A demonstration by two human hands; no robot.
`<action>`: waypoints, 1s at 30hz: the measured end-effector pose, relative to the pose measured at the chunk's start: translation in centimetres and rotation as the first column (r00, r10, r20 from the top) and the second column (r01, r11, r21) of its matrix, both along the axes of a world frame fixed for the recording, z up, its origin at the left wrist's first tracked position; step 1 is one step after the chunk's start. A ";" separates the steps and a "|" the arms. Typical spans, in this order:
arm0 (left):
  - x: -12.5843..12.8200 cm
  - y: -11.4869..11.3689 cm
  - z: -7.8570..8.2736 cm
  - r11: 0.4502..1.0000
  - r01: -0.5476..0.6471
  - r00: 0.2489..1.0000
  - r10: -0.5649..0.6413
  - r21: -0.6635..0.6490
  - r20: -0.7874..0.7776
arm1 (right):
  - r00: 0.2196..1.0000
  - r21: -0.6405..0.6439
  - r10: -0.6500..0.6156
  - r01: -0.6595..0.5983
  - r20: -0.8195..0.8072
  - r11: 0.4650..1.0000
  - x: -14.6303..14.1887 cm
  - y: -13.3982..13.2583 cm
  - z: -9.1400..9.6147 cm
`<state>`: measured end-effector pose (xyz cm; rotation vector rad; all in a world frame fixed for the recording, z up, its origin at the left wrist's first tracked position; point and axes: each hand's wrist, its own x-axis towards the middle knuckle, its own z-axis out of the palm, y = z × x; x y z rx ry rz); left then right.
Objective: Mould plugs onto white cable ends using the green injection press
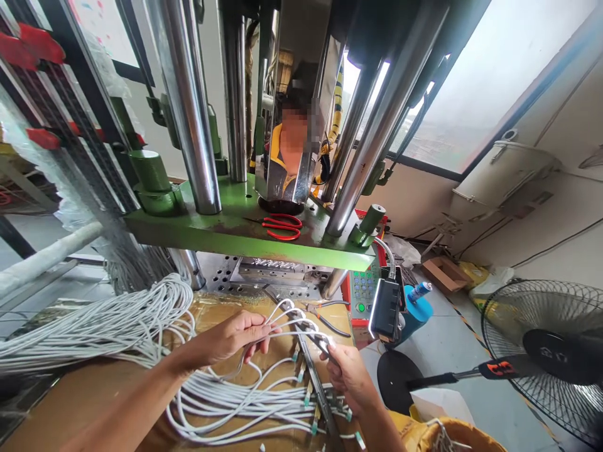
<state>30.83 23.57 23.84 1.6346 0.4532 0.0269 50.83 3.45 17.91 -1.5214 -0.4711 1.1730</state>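
Head view: loose cable bundle (155,307) left on the table (211,312); left hand (245,336) pinching several white cables (287,318), which arc over the table to the right hand (347,373), closed on what looks like a dark strip (323,344). Step reads as lining up cables; next move calls for steady grips, loops uncrossed.

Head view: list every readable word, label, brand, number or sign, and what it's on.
None can be read with certainty.
Fan hub: pale mark, too blurred to read.
Red marking beside the hub: unreadable.
Keypad by the press: key markings too small to read.
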 end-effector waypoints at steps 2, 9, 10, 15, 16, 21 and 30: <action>0.0 -0.1 0.2 1.000 -0.001 1.000 0.001 0.000 0.007 | 0.997 -0.027 0.008 -0.005 0.083 1.000 -0.2 -0.1 0.1; -3.1 -3.4 2.3 0.940 0.329 0.943 -0.322 0.088 -0.086 | 0.725 0.043 -0.135 0.144 0.676 0.989 -1.2 -2.2 1.0; -4.4 -3.7 2.3 0.945 0.324 0.945 -0.320 0.050 -0.071 | 0.616 0.039 -0.133 0.164 0.776 0.986 -1.1 -2.9 0.7; -11.2 -0.4 0.2 0.865 -0.472 0.868 0.489 -0.172 0.080 | 0.293 0.024 -0.065 0.141 0.954 0.990 0.8 -7.0 -2.2; -12.1 1.0 0.0 0.734 -0.651 0.726 0.677 -0.193 0.122 | 0.262 0.013 -0.042 0.110 0.964 0.994 1.2 -7.4 -2.7; -11.7 8.7 1.8 0.282 -0.826 0.202 0.956 -0.488 0.212 | 0.055 -0.077 0.075 0.036 0.996 0.996 1.8 -5.9 -3.5; -11.2 12.6 0.4 -0.150 -0.842 -0.290 0.936 -0.518 0.201 | -0.001 -0.316 0.316 0.011 0.949 0.949 -2.2 -7.6 -3.9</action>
